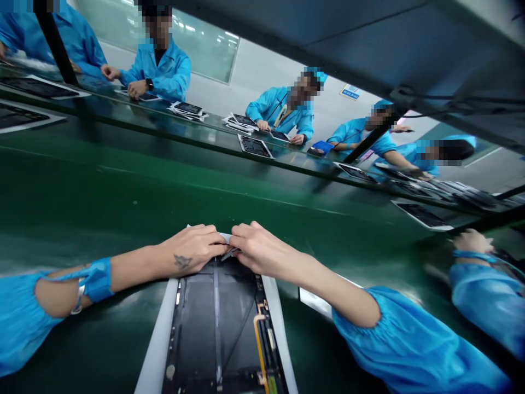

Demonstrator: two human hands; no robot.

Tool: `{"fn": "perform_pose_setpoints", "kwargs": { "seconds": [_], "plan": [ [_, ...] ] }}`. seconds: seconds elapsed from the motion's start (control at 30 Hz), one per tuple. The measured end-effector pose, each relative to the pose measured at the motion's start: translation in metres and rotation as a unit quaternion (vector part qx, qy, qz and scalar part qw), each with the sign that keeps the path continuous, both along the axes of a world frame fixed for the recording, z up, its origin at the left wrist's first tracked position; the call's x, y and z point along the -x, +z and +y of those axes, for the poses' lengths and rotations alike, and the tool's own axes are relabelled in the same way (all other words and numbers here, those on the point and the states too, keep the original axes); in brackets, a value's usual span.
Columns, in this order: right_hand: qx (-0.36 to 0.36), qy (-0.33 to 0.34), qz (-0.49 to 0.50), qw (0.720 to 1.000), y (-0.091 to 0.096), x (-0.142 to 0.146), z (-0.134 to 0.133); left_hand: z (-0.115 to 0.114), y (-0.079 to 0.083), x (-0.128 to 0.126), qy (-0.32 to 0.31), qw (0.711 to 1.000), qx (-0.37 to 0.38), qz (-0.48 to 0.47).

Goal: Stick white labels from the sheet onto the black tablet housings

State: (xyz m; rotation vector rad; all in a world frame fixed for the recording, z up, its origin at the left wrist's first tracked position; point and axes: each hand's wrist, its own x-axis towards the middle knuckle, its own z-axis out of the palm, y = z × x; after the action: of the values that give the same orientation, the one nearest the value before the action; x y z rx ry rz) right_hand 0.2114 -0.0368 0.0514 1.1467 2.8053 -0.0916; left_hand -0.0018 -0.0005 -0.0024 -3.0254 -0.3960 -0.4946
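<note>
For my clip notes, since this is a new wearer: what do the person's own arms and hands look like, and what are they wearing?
The left hand and right hand are bare, without gloves. The left sleeve and right sleeve are bright blue with gathered ends. The left forearm wears a blue strap with a metal clasp, and a small dark tattoo marks the left wrist area.

A small metal piece, partly hidden, looks like tweezers.

Room over green belt beyond tablet housing — far bench rail blocks.
</note>
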Motion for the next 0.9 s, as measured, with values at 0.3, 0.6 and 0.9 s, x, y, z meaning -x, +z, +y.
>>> {"fn": "perform_pose_setpoints", "kwargs": {
  "seconds": [0.3,0.6,0.9],
  "plan": [
    [0.022,-0.01,-0.077,0.997,0.014,-0.006,0.0,0.002,0.001,0.002,0.002,1.0,0.018,0.002],
    [-0.03,-0.101,0.252,0.962,-0.035,-0.05,-0.016,0.003,-0.002,0.002,0.008,1.0,0.03,0.001],
    [0.014,-0.036,0.176,0.984,-0.028,-0.053,-0.032,0.002,0.002,0.005,-0.002,0.999,0.035,-0.007]
  ]
}}
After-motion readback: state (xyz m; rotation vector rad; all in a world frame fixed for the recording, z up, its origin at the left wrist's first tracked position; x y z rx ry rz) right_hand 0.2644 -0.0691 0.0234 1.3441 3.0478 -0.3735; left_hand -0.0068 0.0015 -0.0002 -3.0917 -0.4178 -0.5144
